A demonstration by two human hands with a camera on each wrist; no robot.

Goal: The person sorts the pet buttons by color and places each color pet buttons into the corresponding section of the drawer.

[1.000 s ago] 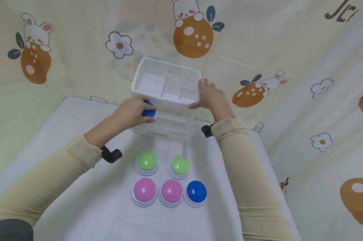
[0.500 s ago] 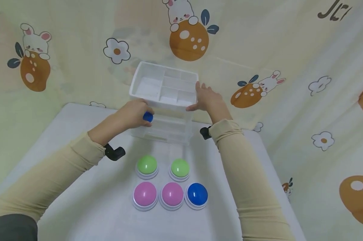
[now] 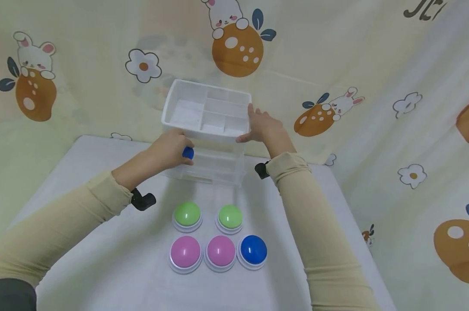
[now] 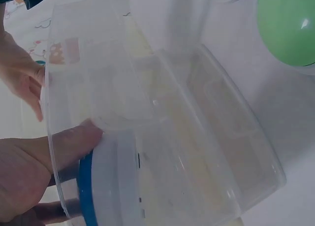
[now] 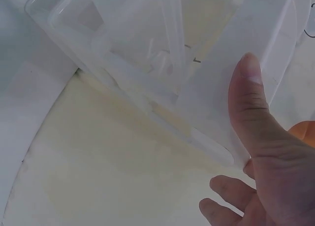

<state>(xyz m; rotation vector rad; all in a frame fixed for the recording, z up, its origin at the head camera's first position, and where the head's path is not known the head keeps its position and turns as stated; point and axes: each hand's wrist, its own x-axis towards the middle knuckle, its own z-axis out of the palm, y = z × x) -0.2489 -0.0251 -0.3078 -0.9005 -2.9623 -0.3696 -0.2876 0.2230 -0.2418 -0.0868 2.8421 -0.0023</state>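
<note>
Just left of centre in the head view, the person's left hand [image 3: 166, 151] holds a round button with a blue dome and white base [image 3: 188, 152], thumb and fingers bent round it so that only a small patch of blue shows. Right there, at centre, stands a clear plastic box with a white, divided top [image 3: 207, 133]. Its compartments show from above in the head view alone. At the lower left of the left wrist view, the button's blue rim and white base appear through the box's clear wall, as does the thumb; the head view hides both details. Right of centre in the head view, the right hand [image 3: 263, 127] spreads loosely at the box's right edge. From the right wrist view comes its thumb, lying straight along the wall, with two fingers just below the box. Lower centre in the head view, two green domed buttons [image 3: 187, 214] sit behind two pink domed buttons [image 3: 185, 252] and another blue domed button [image 3: 253, 249] on a white cloth-covered table [image 3: 141, 263]
</note>
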